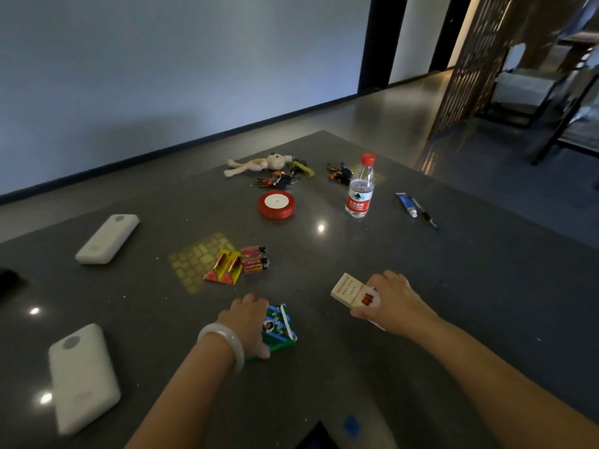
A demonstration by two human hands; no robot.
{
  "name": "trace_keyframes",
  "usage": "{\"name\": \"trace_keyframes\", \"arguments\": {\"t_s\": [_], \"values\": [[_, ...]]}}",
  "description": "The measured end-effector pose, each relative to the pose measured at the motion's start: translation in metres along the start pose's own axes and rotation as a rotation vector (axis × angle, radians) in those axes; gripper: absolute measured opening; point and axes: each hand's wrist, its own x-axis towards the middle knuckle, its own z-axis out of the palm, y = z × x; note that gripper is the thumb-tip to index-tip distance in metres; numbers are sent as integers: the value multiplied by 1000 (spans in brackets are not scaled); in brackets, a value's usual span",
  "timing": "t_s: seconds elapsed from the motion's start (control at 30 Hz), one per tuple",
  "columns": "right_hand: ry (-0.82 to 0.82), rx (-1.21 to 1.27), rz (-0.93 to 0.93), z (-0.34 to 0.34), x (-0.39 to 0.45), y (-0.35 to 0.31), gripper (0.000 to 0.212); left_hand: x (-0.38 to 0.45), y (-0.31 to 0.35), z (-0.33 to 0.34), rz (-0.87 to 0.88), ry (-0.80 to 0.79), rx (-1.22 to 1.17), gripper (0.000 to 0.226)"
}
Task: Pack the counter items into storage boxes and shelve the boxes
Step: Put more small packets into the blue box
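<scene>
My left hand [248, 322] grips the green pack [279, 325], my right hand [390, 299] the white pack [351, 291]; both long axes point away from me.

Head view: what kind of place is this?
Likely a lobby or lounge, not a kitchen: a dark polished stone counter, a carved wooden lattice screen and a dark-framed chair on an open polished floor.

The red battery pack [256, 265] reads "HUATAI"; other labels are illegible.
</scene>
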Motion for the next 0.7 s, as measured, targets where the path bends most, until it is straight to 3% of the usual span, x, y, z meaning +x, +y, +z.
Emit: {"name": "trace_keyframes", "arguments": {"t_s": [0.27, 0.5, 0.7], "values": [[162, 76, 129, -70, -87, 61, 50, -18, 98, -13, 178, 159, -280, 79], [475, 90, 382, -126, -207, 151, 54, -70, 244, -24, 582, 204, -376, 73], [721, 153, 691, -128, -333, 216, 59, -135, 350, -6, 864, 175, -313, 80]]}}
